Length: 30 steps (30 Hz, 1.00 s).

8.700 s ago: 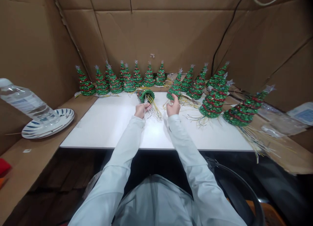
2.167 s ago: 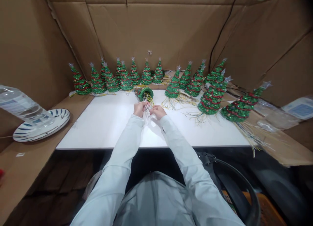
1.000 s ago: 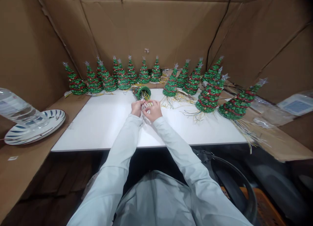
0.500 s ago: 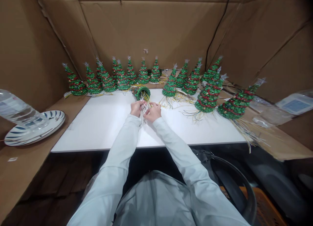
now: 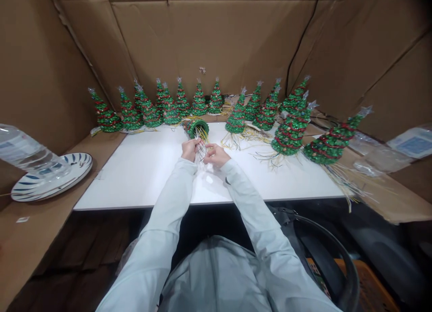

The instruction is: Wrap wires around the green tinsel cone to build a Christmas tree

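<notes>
A small green Christmas tree [image 5: 191, 127] lies on its side on the white board [image 5: 135, 168], its hollow base facing me. Thin white and yellow wires [image 5: 200, 145] spill out of that base toward my hands. My left hand [image 5: 190, 149] is closed on the bundle of wires just below the opening. To its right, my right hand [image 5: 216, 155] pinches at the wires' loose ends, thumb and index finger close together. Which single wires its fingers hold is too small to make out.
Several upright trees with star tops [image 5: 170, 109] line the back. More trees [image 5: 290, 132] stand at the right, wires trailing from under them. A plate [image 5: 81, 164] with a water bottle [image 5: 30, 150] is at the left. Cardboard walls [image 5: 216, 37] enclose the board.
My right hand has moved slightly right, away from the left hand, along the wire ends. My left hand keeps its hold on the bundle. The view has shifted a little.
</notes>
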Available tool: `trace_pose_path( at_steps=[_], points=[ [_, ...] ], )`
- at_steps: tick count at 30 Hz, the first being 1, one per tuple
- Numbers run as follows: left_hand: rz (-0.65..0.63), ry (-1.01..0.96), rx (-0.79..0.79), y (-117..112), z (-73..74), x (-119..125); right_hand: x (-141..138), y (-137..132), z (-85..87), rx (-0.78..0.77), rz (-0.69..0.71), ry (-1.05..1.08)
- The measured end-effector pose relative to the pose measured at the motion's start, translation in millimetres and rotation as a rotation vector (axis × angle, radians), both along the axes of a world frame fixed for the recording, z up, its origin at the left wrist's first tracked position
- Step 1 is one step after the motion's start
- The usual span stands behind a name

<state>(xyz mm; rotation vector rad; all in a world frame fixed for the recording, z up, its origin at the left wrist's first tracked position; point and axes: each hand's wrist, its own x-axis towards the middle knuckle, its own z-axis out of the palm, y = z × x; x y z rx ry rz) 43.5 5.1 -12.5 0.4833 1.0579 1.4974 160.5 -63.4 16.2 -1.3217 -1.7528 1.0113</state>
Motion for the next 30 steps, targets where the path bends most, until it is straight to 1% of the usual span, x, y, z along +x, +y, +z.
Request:
trace_pose_path(
  at_steps=[1, 2, 3, 4, 5, 7, 8, 9, 10, 11, 12, 14, 15, 16, 19, 22, 26, 30],
  points=[
    [-0.008, 0.008, -0.007, -0.3, -0.2, -0.2, 4.3, 1.6, 0.9, 0.004, 0.060, 0.090],
    [-0.015, 0.012, -0.006, -0.5, -0.6, -0.4, 8.8, 4.0, 1.2, 0.017, 0.072, 0.187],
    [-0.018, 0.013, 0.001, -0.6, -1.2, -0.7, 13.4, 6.7, 1.0, 0.034, 0.012, 0.276],
    [-0.020, 0.010, 0.013, -0.8, -1.7, -1.0, 17.8, 9.7, 0.1, 0.049, -0.114, 0.342],
    [-0.024, 0.009, 0.029, -1.0, -2.3, -1.3, 21.6, 12.4, -1.3, 0.073, -0.284, 0.375],
    [-0.038, 0.009, 0.054, -1.3, -3.2, -1.7, 26.2, 15.7, -4.6, 0.163, -0.612, 0.328],
    [-0.043, 0.010, 0.060, -1.4, -3.4, -2.0, 26.1, 15.6, -6.1, 0.237, -0.717, 0.257],
    [-0.049, 0.008, 0.064, -1.5, -3.4, -2.2, 24.2, 14.3, -7.3, 0.320, -0.764, 0.166],
    [-0.056, 0.005, 0.066, -1.7, -3.3, -2.5, 20.1, 11.9, -8.1, 0.401, -0.756, 0.065],
    [-0.060, 0.004, 0.066, -1.8, -3.1, -2.9, 14.1, 8.5, -8.5, 0.464, -0.699, -0.038],
    [-0.064, 0.008, 0.064, -2.0, -2.9, -3.2, 6.5, 4.4, -8.7, 0.497, -0.610, -0.135],
    [-0.079, 0.037, 0.061, -2.7, -2.4, -4.1, -10.8, -4.4, -8.9, 0.517, -0.404, -0.298],
    [-0.088, 0.052, 0.063, -3.2, -2.2, -4.5, -19.0, -8.4, -9.1, 0.514, -0.330, -0.362],
    [-0.097, 0.060, 0.067, -3.7, -2.1, -4.8, -26.1, -11.8, -9.6, 0.495, -0.297, -0.419],
    [-0.123, 0.043, 0.080, -4.6, -2.1, -5.2, -37.4, -17.2, -11.8, 0.395, -0.275, -0.556],
    [-0.126, 0.019, 0.089, -4.1, -3.1, -5.1, -37.6, -17.4, -14.3, 0.334, -0.261, -0.622],
    [-0.135, 0.012, 0.111, -2.3, -4.8, -4.9, -37.5, -15.7, -17.9, 0.297, -0.221, -0.636],
    [-0.119, 0.016, 0.102, -1.4, -5.3, -4.7, -40.6, -14.9, -21.0, 0.254, -0.225, -0.608]
  ],
)
